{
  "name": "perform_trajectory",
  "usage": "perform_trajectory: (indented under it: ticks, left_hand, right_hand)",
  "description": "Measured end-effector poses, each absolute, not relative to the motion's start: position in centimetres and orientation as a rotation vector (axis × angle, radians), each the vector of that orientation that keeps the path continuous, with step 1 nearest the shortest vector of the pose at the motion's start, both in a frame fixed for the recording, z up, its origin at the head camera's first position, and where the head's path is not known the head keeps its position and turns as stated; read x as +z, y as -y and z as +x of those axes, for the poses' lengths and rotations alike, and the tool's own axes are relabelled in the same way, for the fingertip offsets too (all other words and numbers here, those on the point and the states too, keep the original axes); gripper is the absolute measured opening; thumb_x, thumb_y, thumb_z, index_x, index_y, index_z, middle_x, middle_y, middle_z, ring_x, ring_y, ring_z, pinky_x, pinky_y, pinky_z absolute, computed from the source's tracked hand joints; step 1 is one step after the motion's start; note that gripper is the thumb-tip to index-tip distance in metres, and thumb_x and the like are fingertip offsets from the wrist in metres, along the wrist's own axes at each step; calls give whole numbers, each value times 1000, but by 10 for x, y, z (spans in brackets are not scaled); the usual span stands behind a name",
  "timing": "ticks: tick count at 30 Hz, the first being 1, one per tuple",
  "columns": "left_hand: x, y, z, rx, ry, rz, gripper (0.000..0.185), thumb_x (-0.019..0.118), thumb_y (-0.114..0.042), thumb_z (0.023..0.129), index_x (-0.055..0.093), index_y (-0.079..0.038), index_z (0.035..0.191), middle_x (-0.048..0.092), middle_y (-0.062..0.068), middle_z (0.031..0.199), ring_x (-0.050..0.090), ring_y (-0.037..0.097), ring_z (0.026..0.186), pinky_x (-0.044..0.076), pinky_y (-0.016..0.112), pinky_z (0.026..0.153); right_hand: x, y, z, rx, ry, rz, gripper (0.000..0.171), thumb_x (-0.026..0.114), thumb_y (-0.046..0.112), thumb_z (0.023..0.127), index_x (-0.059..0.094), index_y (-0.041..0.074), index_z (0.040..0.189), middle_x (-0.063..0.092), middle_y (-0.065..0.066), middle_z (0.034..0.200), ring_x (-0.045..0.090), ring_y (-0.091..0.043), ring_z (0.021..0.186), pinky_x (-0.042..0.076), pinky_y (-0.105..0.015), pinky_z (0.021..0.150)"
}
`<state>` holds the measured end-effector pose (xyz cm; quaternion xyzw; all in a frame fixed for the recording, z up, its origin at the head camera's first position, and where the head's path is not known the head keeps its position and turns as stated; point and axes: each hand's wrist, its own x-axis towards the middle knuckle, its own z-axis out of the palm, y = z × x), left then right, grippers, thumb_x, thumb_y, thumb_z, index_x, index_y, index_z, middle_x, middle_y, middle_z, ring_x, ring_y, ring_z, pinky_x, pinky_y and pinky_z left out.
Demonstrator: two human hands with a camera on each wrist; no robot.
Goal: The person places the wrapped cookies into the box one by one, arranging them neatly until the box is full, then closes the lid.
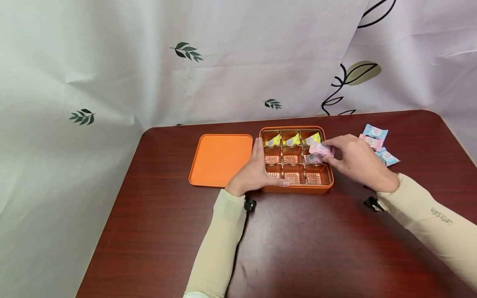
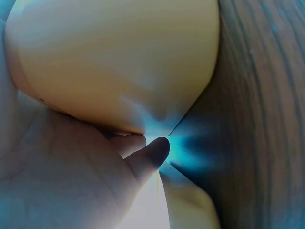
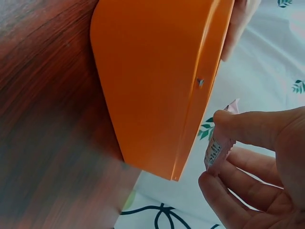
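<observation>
Right hand [image 1: 357,163]: pinches pink candy [image 1: 319,148] over orange box [image 1: 298,188], middle-right compartment.
Left hand [image 1: 257,167]: fingers curled round the box's left wall.

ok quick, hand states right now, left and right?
Left hand: fingers curled round the orange box edge, holding it.
Right hand: pinching a pink candy over the box.
</observation>
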<state>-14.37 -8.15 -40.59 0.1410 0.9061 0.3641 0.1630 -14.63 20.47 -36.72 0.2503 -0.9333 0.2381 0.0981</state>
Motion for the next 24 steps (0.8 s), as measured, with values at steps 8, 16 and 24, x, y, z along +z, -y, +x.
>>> perform_trajectory:
  ticks: [8,16,24]
  left_hand:
    - [-406,82,-144,1022,-2581,430,149,85,-62,70,-28,-14,155,-30,4,163,-14,14,151,24,39,119]
    - [-406,83,-144,1020,-2594,438,150,85,-62,69,-27,-13,155,-27,8,164,-14,14,151,23,39,119]
    - [-406,82,-144,1026,-2585,430,149,86,-61,70,-27,-12,155,-28,9,164,-15,15,151,22,39,120]
  right_hand:
    - [-366,-197,-146,707,2754,751,34,83,6,80,73,-4,111,71,-20,104,62,-36,100,49,-53,83]
    - [-365,-191,-147,702,2742,793,33,82,4,79,73,-4,110,71,-20,103,62,-37,101,49,-53,86]
    - [-364,-187,-147,694,2760,821,33,81,4,81,72,-4,112,71,-20,103,62,-36,99,50,-52,84]
